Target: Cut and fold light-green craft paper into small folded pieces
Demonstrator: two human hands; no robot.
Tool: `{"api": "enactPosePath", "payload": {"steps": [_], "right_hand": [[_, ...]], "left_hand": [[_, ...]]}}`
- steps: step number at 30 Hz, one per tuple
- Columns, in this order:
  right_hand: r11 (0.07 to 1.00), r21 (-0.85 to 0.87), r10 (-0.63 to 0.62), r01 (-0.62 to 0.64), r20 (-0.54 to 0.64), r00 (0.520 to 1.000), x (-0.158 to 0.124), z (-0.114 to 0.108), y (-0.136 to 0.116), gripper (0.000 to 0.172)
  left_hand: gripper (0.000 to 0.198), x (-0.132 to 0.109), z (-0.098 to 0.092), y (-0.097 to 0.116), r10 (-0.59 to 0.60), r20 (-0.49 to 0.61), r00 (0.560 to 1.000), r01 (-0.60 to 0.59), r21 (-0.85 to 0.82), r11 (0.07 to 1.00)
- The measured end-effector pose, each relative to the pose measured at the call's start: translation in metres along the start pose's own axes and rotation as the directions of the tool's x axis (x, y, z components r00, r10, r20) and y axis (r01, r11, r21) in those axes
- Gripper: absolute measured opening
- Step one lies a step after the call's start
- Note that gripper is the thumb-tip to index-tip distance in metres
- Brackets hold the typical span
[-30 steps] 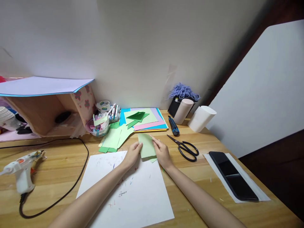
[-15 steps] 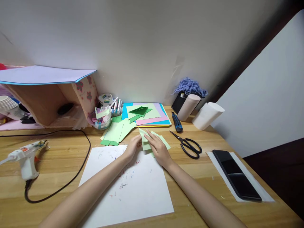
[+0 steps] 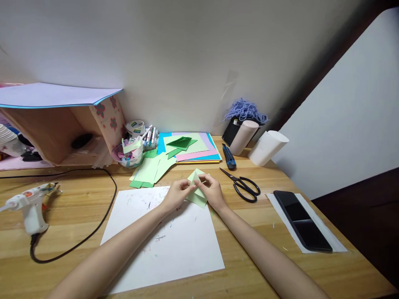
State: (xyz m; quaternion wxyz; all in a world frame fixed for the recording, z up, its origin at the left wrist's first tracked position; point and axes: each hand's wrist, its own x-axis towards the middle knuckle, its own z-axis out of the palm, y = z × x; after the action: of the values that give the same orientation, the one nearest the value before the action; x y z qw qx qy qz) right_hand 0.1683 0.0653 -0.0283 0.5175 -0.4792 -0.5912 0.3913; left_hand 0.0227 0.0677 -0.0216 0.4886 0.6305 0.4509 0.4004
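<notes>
A pale green folded paper [image 3: 197, 199] is held between both hands over the far right corner of a white sheet [image 3: 187, 253] marked with small colour specks. My left hand [image 3: 178, 194] pinches its left side with thumb and fingers. My right hand [image 3: 213, 192] grips the right side, its thumb close to the left thumb at the middle fold. The paper's upper part stands in a peak between the thumbs. Behind the hands, a dark green folded paper piece [image 3: 181, 143] lies on a stack of coloured paper [image 3: 202, 158].
Black scissors [image 3: 245, 187] and a blue utility knife [image 3: 230, 158] lie to the right, before two white cylinders. A phone [image 3: 302, 222] rests at far right. On the left are a glue gun [image 3: 34, 209] with its cord, pale green sheets [image 3: 152, 170] and a tub of scraps [image 3: 128, 155].
The green paper has turned and its peak now points up between the thumbs. My right hand has gone from lying flat over it to pinching it. The view has shifted slightly.
</notes>
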Motion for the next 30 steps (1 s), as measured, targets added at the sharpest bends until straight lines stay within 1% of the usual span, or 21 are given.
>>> {"api": "enactPosePath", "payload": {"steps": [6,13,17,21,28,30], "right_hand": [[0.985,0.138,0.098,-0.099,0.016,0.995,0.0048,-0.0002,0.0046,0.026],[0.962,0.197,0.179,-0.188,0.062,0.982,0.0044,0.0007,0.0023,0.029],[0.952,0.241,0.185,-0.189,0.037,0.982,0.005,0.0006,0.0013,0.028],[0.952,0.247,0.182,-0.179,0.013,0.983,0.0058,-0.0003,0.0035,0.027],[0.954,0.248,0.17,-0.169,0.016,0.985,0.0071,-0.0011,0.0099,0.027],[0.95,0.261,0.178,-0.172,0.001,0.984,0.0074,-0.0007,0.0097,0.027]], "left_hand": [[0.03,-0.0008,0.0015,-0.0005,-0.023,-0.072,0.997,0.021,-0.031,0.999],[0.031,-0.0008,0.0009,-0.0026,0.001,-0.112,0.994,0.0,0.012,1.0],[0.031,-0.002,0.001,-0.0024,0.015,-0.121,0.993,-0.005,0.085,0.996],[0.032,-0.0028,0.0016,-0.0011,0.026,-0.088,0.996,-0.01,0.171,0.985],[0.035,-0.0029,0.0015,0.0014,0.041,-0.078,0.996,-0.021,0.237,0.971],[0.035,-0.0029,0.0016,0.0011,0.052,-0.076,0.996,-0.032,0.25,0.968]]}}
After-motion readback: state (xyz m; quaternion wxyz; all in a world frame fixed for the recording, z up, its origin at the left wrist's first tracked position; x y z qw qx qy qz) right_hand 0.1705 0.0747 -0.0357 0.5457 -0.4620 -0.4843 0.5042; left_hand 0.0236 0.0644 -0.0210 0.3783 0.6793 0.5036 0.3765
